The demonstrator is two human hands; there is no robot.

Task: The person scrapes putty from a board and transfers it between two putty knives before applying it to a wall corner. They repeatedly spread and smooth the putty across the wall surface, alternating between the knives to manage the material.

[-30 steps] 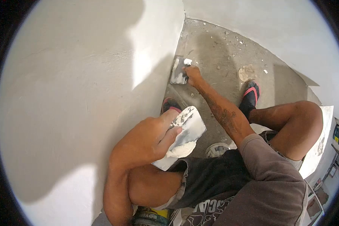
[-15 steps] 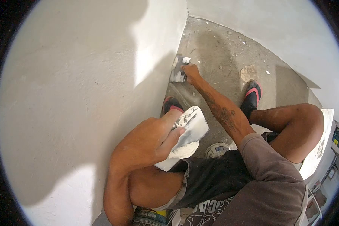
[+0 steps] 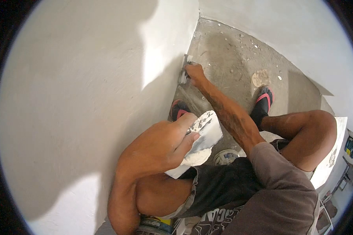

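My right hand (image 3: 195, 73) is stretched out low by the foot of the left wall and closed around a plastering trowel (image 3: 184, 70). The trowel stands almost edge-on to me, right at the wall surface (image 3: 86, 98). Nearer to me, my left hand (image 3: 162, 145) grips a flat rectangular putty plate (image 3: 211, 129), its thumb lying over the face. White putty (image 3: 197, 157) sits in a thick lump along the plate's lower part, and dried-looking smears mark its upper end. The plate's grip is hidden behind my fingers.
Below my right forearm stands a round tub (image 3: 226, 156) with a whitish rim. My feet, in pink-strapped sandals (image 3: 267, 96), rest on the dusty concrete floor (image 3: 223, 51), with white crumbs and a pale round patch (image 3: 260, 78). Another wall (image 3: 294, 27) bounds the right side.
The trowel in my right hand has turned from showing its putty-streaked face to nearly edge-on against the wall. My left hand and the putty plate appear slightly further right.
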